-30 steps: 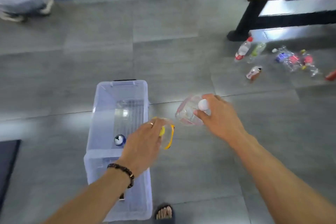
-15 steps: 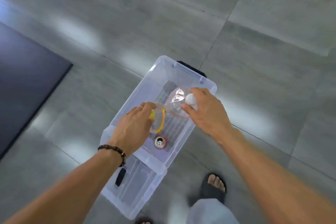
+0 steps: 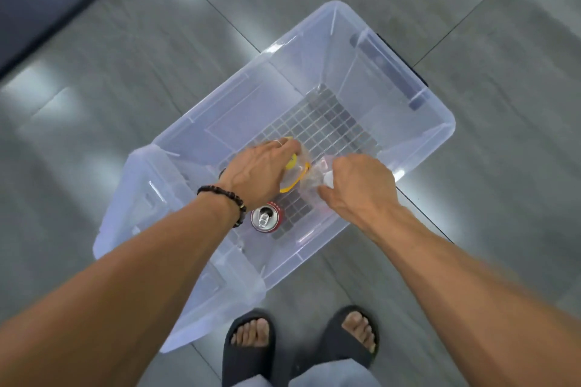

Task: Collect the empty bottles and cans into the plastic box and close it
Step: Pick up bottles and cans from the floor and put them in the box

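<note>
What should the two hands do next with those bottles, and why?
Probably let go. The left hand grips a clear bottle with a yellow cap and the right hand grips a clear bottle with a white cap, both held low inside the open plastic box, above its floor near the red can. Loosening each grip should drop them in.

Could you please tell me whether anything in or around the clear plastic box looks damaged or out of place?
Nothing stands out. The red drink can stands upright inside the clear plastic box, and each hand holds a clear bottle over it; whether they are crushed, I cannot tell.
</note>
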